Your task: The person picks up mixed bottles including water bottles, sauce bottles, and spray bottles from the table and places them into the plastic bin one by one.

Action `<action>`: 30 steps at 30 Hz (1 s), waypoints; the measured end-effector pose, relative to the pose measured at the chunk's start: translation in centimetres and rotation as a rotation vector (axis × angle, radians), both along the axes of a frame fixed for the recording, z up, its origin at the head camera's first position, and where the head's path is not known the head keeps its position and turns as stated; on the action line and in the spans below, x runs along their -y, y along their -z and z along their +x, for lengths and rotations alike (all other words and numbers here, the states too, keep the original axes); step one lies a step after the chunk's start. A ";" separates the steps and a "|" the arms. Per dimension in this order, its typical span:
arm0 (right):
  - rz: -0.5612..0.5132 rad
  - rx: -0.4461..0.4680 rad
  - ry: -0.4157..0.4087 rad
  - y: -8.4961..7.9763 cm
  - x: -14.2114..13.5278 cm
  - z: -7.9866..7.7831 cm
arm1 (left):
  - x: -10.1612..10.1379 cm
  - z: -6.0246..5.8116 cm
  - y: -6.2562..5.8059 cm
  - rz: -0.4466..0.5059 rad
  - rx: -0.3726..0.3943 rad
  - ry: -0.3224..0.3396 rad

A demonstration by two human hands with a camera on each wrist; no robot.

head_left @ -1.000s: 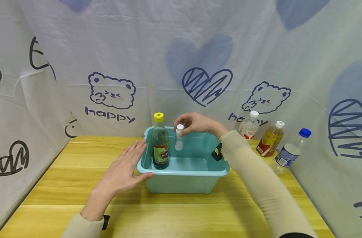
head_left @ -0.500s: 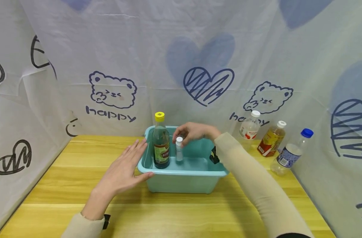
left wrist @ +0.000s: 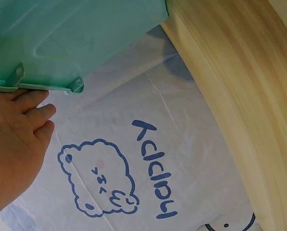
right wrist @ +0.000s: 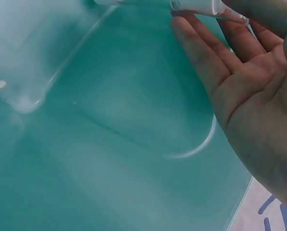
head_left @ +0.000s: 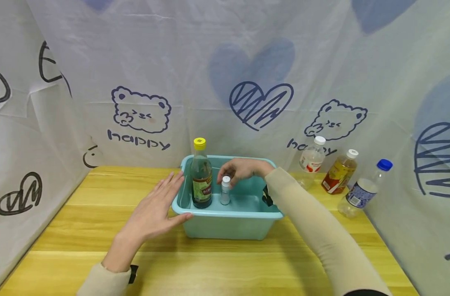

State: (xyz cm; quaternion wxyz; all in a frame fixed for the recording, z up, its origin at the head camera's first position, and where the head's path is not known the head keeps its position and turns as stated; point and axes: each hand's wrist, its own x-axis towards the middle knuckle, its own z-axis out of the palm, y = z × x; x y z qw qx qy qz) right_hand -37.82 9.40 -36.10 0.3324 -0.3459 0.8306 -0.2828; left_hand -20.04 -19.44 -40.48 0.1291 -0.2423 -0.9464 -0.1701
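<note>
In the head view a light teal plastic basin (head_left: pixel 228 228) stands on the table. My right hand (head_left: pixel 243 168) reaches down into it and holds a small clear bottle (head_left: pixel 225 198) near its white cap, with the bottle upright, low in the basin. In the right wrist view the fingers (right wrist: pixel 201 53) lie along the bottle's white neck, and the thumb is on the other side. Left of it stands a dark sauce bottle (head_left: pixel 201 191) with a yellow cap. My left hand (head_left: pixel 154 209) lies with straight fingers against the basin's left rim.
Outside the basin at the right stand a clear bottle (head_left: pixel 311 161) with a white cap, a bottle of amber drink (head_left: pixel 337 174) and a blue-capped bottle (head_left: pixel 360 193). A printed white curtain (head_left: pixel 210 74) hangs behind the wooden table (head_left: pixel 217 267).
My right hand has lowered the small bottle further into the basin, beside the sauce bottle. My left hand keeps its place at the rim.
</note>
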 end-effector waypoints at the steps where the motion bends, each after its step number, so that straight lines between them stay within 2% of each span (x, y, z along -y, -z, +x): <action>1: 0.005 -0.002 -0.001 0.0 0.0 0.0 | 0.0 0.0 0.0 0.001 -0.004 0.000; 7: 0.027 -0.016 -0.008 -0.2 -0.1 0.1 | -0.1 -0.1 -0.1 0.006 -0.024 0.007; 17: 0.014 -0.007 0.040 -0.5 -0.3 0.5 | -0.2 0.0 -0.2 -0.005 -0.019 0.011; 30: -0.015 -0.080 0.043 -1.6 -0.7 0.8 | -0.1 0.0 0.0 0.000 -0.018 0.004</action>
